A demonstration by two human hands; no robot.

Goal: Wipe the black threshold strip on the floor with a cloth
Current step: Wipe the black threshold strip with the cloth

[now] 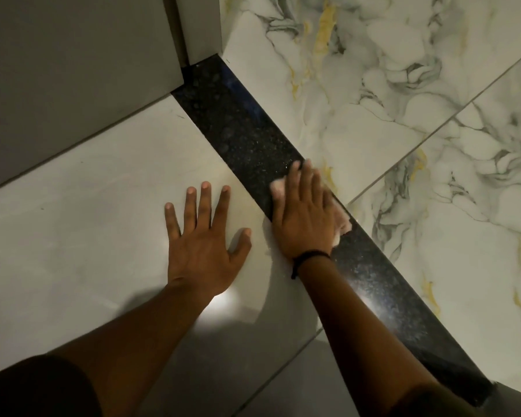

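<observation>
A black speckled threshold strip [241, 127] runs diagonally across the floor from the door frame at upper left to the lower right. My right hand [304, 215] lies flat on the strip near its middle, pressing a pale pink cloth [342, 224] onto it; the cloth shows only at the hand's edges. A dark band circles that wrist. My left hand [205, 236] rests flat on the plain pale tile to the left of the strip, fingers spread, holding nothing.
A grey door frame and wall [73, 70] stand at the upper left, meeting the strip's far end. Marbled white tiles with grey and yellow veins [403, 100] lie to the right of the strip. Plain pale tiles [88, 221] lie to its left.
</observation>
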